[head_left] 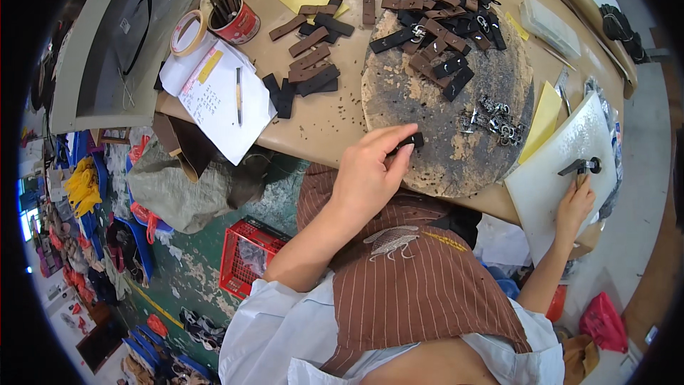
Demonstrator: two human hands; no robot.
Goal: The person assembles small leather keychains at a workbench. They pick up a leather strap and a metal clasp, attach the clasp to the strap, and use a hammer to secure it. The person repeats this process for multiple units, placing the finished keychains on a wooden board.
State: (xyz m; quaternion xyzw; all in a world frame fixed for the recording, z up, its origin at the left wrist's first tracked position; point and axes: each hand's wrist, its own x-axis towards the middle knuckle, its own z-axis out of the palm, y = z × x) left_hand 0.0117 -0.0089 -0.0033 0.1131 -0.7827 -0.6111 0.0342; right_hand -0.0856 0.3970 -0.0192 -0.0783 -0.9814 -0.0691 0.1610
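Observation:
My left hand [367,175] is closed, thumb and fingers pinching a small black strap piece [416,140] at the near edge of a round, worn wooden block [456,160]. Away to the right, my right hand [574,208] grips the short handle of a hammer [580,166], its dark metal head over a white board [538,189]. On the block lies a cluster of silver metal rings and buckles [500,120]. A pile of black and brown strap pieces [434,57], some fitted with metal rings, covers the block's far side. More loose strap pieces [308,58] lie to its left.
At the left stand a red can of tools [241,27] and a tape roll [188,33]. A pen [239,93] rests on a written notepad [214,117]. A clear plastic box [548,27] sits far right. Below the table edge is a red crate [242,253].

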